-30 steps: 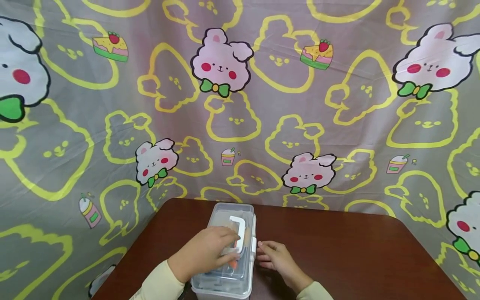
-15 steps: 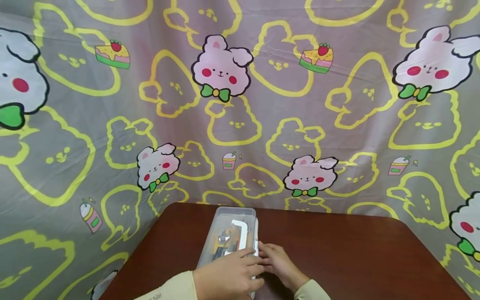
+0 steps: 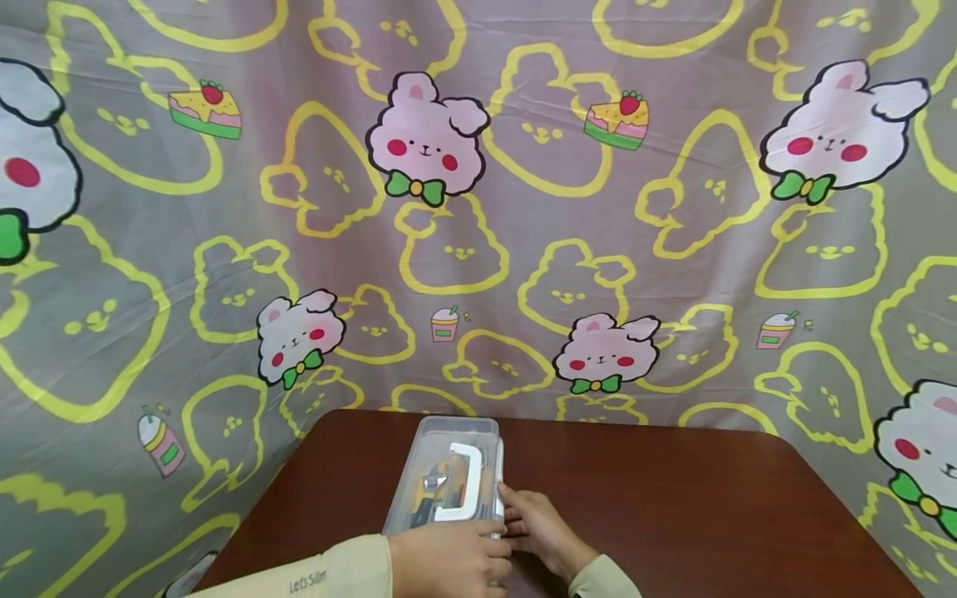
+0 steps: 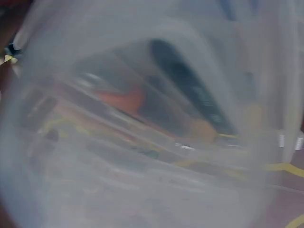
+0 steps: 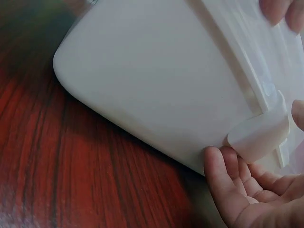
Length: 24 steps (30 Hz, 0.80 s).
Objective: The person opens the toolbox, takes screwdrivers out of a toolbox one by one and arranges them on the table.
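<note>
A storage box (image 3: 419, 440) with a clear lid, a white carrying handle (image 3: 473, 482) and tools showing inside sits on the table. My left hand (image 3: 452, 561) lies over the near part of the lid, fingers reaching its right edge. On the box's right side, my right hand (image 3: 542, 531) has its fingers bent at the white latch (image 5: 261, 135). The latch tilts outward from the pale box wall (image 5: 142, 66), with fingertips touching its lower edge. The left wrist view looks blurrily through the clear lid (image 4: 190, 28) at an orange piece (image 4: 126, 99) and a dark-handled tool (image 4: 192, 85).
The brown wooden table (image 3: 658, 498) extends to the right of the box. Behind it and on the left hangs a grey curtain (image 3: 523, 249) printed with rabbits and yellow outlines.
My left hand has moved from the handle toward the near end and right edge of the lid, uncovering the handle and tools. The right hand stays beside the latch, its fingers now closer in.
</note>
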Tool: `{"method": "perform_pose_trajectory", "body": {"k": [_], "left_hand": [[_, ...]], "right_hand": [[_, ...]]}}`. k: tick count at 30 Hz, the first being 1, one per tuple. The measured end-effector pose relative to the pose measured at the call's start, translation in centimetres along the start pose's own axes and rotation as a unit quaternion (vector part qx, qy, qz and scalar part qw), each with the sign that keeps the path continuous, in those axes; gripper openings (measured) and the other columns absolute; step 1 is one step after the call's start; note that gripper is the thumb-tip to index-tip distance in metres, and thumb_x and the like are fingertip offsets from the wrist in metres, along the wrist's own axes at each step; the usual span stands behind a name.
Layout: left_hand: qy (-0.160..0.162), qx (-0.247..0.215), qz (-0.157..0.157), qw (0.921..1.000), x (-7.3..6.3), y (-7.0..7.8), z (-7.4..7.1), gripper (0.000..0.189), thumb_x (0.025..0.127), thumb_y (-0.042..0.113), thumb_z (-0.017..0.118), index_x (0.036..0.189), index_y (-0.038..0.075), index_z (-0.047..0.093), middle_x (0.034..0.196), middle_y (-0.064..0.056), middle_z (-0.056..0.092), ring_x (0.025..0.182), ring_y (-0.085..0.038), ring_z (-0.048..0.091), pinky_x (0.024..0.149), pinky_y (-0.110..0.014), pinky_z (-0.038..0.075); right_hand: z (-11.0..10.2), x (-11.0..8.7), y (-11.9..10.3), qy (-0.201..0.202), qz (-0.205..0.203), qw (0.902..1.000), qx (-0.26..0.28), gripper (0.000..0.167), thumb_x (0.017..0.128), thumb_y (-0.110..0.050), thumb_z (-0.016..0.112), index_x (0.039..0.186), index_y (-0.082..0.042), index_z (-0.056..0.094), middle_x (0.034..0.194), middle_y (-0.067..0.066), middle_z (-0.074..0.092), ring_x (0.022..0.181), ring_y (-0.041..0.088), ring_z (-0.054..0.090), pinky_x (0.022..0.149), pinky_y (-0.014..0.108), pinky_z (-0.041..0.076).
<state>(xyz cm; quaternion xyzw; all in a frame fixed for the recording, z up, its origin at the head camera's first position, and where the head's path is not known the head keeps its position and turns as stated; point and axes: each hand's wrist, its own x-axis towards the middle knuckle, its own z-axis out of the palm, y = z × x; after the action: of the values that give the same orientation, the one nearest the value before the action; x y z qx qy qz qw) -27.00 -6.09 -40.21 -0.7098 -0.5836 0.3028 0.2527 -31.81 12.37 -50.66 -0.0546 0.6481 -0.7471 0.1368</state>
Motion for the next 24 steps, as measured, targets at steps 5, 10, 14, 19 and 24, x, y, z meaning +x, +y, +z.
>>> {"method": "perform_pose_trajectory", "body": {"k": [5,10,14,19,24], "left_hand": [[-0.014,-0.021,0.006,0.9997,-0.20,-0.23,0.35,0.021,0.099,0.041,0.045,0.105,0.037,0.064,0.109,0.017,0.061,0.109,-0.007,0.052,0.098,-0.029,0.035],[-0.004,-0.038,0.013,0.9992,-0.19,-0.43,0.51,0.022,0.099,0.041,0.045,0.104,0.035,0.066,0.106,0.015,0.062,0.105,-0.007,0.054,0.098,-0.025,0.036],[0.002,-0.034,0.019,0.9992,-0.21,-0.42,0.51,0.022,0.098,0.040,0.046,0.105,0.035,0.066,0.103,0.016,0.063,0.099,-0.005,0.055,0.096,-0.024,0.037],[0.000,-0.032,0.016,0.9994,-0.21,-0.37,0.47,0.020,0.096,0.039,0.048,0.104,0.034,0.066,0.102,0.017,0.064,0.096,-0.005,0.055,0.094,-0.024,0.038],[-0.003,-0.033,0.012,0.9994,-0.07,-0.35,0.53,0.020,0.096,0.040,0.048,0.102,0.035,0.066,0.100,0.018,0.064,0.094,-0.004,0.056,0.092,-0.024,0.039]], "right_hand": [[0.06,0.13,0.17,0.004,0.007,0.9996,0.026,0.043,0.096,-0.043,0.059,0.100,-0.001,0.053,0.083,0.008,0.060,0.071,0.016,0.063,0.064,0.032,0.054],[-0.04,0.46,0.52,0.003,0.020,0.9981,0.059,0.040,0.096,-0.040,0.060,0.101,-0.001,0.053,0.080,0.006,0.061,0.068,0.013,0.061,0.063,0.028,0.053],[0.03,0.51,0.77,0.006,0.028,0.9956,0.089,0.041,0.094,-0.039,0.064,0.104,0.000,0.055,0.081,0.006,0.064,0.070,0.013,0.062,0.065,0.028,0.052],[0.06,0.60,0.81,0.006,0.026,0.9939,0.107,0.041,0.093,-0.037,0.066,0.105,0.001,0.058,0.081,0.005,0.065,0.073,0.013,0.063,0.068,0.028,0.053],[-0.04,0.86,0.81,0.001,0.015,0.9937,0.111,0.037,0.094,-0.034,0.065,0.102,0.000,0.057,0.080,0.005,0.065,0.071,0.012,0.063,0.067,0.027,0.052]]}}
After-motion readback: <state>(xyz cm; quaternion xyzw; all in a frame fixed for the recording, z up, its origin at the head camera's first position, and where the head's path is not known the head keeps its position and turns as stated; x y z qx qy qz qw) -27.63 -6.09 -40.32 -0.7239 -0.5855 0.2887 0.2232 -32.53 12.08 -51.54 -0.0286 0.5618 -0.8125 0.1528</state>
